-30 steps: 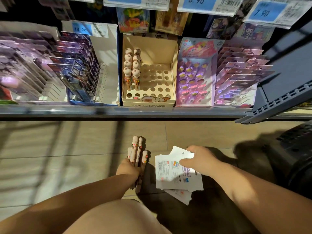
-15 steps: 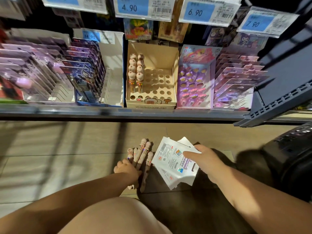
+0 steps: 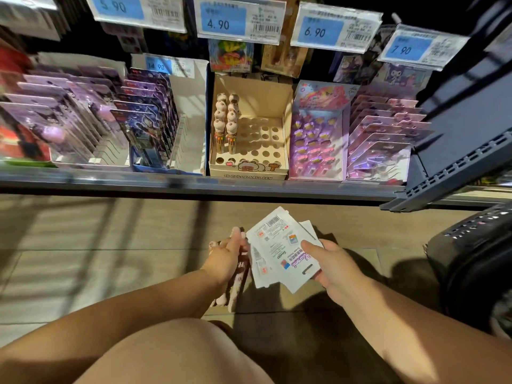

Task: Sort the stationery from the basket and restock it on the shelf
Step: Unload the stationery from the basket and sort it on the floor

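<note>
While the left hand (image 3: 225, 260) grips a bunch of pens (image 3: 240, 278) and the right hand (image 3: 331, 263) pinches white packets (image 3: 279, 254), sorting is underway. Next, I think, pens go up at 12 o'clock into the holed box (image 3: 257, 139).

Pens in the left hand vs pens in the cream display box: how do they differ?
1. The pens in the left hand are a loose bundle lying at a slant, caps at both ends; the pens in the display box stand upright in holes.
2. The hand's bundle is low over the floor in the left hand; the boxed pens sit in two rows on the shelf.

Shared: the same cream, round-capped pen, as far as shows.
</note>
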Available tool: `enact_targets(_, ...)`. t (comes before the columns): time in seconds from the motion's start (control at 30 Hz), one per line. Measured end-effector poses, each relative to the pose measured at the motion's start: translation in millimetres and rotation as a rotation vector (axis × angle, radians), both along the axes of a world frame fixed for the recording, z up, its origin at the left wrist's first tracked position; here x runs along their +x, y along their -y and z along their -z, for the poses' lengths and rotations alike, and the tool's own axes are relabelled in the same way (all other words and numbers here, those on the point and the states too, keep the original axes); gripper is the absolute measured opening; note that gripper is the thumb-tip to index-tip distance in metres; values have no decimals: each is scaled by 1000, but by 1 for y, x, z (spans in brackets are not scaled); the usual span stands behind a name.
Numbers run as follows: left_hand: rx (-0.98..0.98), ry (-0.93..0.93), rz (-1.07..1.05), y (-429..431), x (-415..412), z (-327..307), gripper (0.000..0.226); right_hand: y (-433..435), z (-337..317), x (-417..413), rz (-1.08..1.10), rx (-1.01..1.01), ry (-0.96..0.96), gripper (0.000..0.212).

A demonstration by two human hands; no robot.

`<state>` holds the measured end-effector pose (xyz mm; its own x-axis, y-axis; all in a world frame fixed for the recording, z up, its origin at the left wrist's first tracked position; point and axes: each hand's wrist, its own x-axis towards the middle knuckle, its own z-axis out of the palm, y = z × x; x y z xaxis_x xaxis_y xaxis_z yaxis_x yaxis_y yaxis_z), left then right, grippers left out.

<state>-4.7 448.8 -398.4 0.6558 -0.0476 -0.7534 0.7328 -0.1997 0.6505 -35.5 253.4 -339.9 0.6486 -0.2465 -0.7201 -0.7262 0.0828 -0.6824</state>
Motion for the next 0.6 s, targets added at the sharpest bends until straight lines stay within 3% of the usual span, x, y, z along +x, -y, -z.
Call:
enact_targets(0.1,-485,-153,-168,10,-3,-16,32,-7,-2,0,42,45,12,26)
enact_targets(0.2,-661,-135,-185,9,-1,-19,39,-9,-6,1,20,30,47,36)
enact_targets(0.37,-623,-84,-197,5,6,-20,38,-11,-17,3,-300,-251,128,66)
enact_targets(0.5,-601,-67,-278,6,11,-20,44,-16,-22,-1,-733,-694,170,81)
enact_targets(0.6,-582,-47,-265,8,15,-20,52,-22,-24,-5,-892,-744,144,102)
